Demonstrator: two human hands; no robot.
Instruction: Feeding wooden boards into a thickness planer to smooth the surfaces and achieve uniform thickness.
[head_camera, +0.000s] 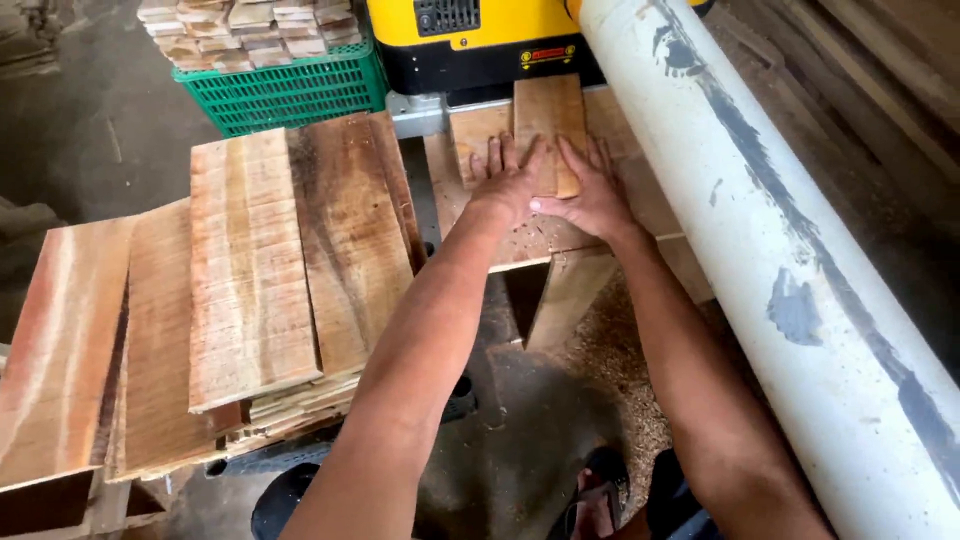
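Observation:
My left hand (507, 182) and my right hand (588, 192) lie flat, side by side, on small wooden boards at the mouth of a yellow and black planer (470, 38). The right hand's fingers rest on the rear end of a short board (548, 115) that points into the machine. My left hand presses beside it on a second short board (472, 135). Both boards sit on the planer's wooden feed table (640, 195). Neither hand grips anything; the fingers are spread.
A stack of rough planks (250, 270) lies to the left. A green plastic crate (290, 90) of small wood blocks stands behind it. A thick white pipe (780, 260) runs diagonally on the right. Sawdust covers the floor (600, 360) below.

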